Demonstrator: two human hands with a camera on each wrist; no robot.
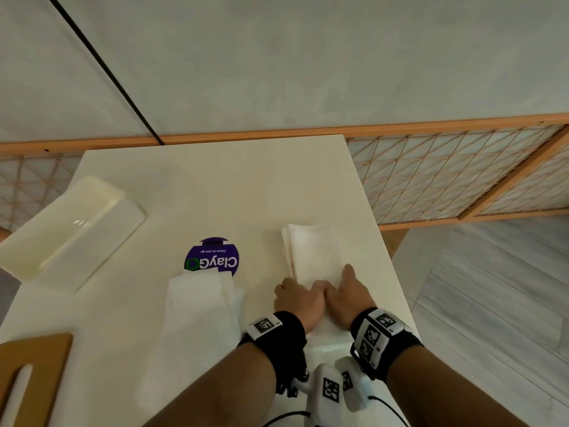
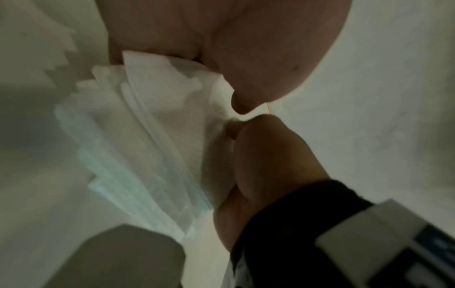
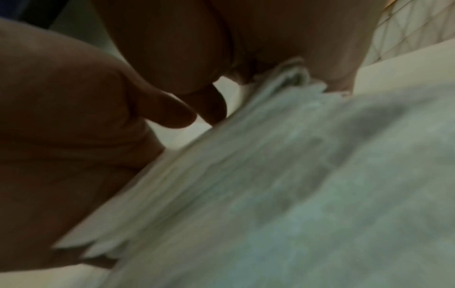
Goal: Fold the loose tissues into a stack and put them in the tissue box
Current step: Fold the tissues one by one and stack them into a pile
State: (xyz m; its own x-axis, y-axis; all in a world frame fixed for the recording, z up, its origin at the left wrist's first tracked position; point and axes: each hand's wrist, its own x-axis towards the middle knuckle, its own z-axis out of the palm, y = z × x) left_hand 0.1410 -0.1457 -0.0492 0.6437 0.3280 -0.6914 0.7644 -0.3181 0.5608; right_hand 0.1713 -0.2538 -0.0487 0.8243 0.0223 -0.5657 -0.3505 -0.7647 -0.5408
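Observation:
A stack of folded white tissues (image 1: 311, 251) lies on the right part of the table (image 1: 215, 186). Both hands are at its near end. My left hand (image 1: 291, 286) curls its fingers round the near left corner, and the left wrist view shows the layered tissue stack (image 2: 152, 136) pinched under that hand (image 2: 187, 58). My right hand (image 1: 334, 280) grips the near right edge, its thumb lying on top. A loose pile of unfolded tissues (image 1: 200, 303) lies to the left of the hands. The cream tissue box (image 1: 70, 229) lies open at the far left.
A purple round sticker (image 1: 212, 257) is on the table beside the loose tissues. A wooden lid with a slot (image 1: 30, 380) sits at the near left corner. The table's right edge (image 1: 388, 260) runs close to the stack. A lattice screen (image 1: 462, 171) stands behind.

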